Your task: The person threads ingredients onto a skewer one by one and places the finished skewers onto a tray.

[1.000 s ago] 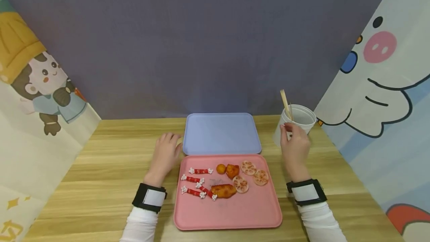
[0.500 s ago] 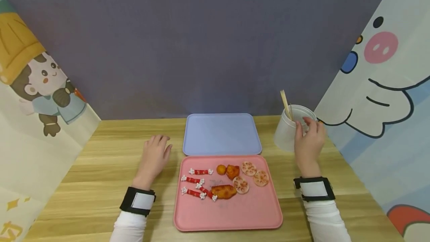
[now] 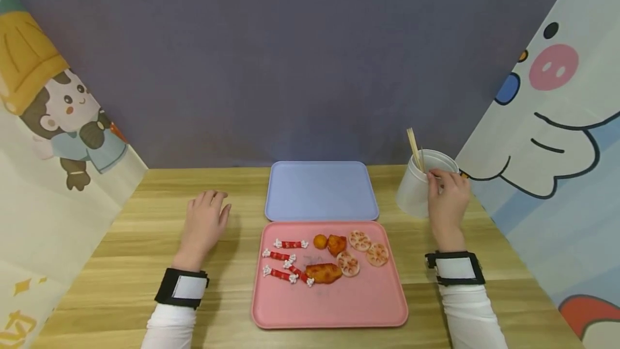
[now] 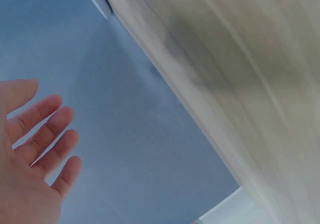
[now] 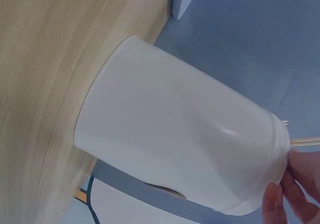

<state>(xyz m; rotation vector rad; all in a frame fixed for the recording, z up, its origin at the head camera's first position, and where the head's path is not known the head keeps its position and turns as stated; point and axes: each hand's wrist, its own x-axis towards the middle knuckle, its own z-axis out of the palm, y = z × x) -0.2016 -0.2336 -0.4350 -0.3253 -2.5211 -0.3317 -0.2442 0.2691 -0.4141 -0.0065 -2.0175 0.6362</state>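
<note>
Wooden sticks (image 3: pixel 414 147), tops slanting up-left, stand in the white cup (image 3: pixel 409 193) at frame right, just up-left of your nearer right hand (image 3: pixel 448 203), fingers bent narrow, whether pinching anything I can't tell!

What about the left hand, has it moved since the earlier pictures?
Yes: in the head view, the left hand has moved left, away from the blue tray; a wider strip of table now separates them.

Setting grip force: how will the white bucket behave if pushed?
The bucket looks like hollow plastic, so probably light. Its smooth, shiny side may be slippery. Standing taller than wide, it could tip if pushed high up.
</note>
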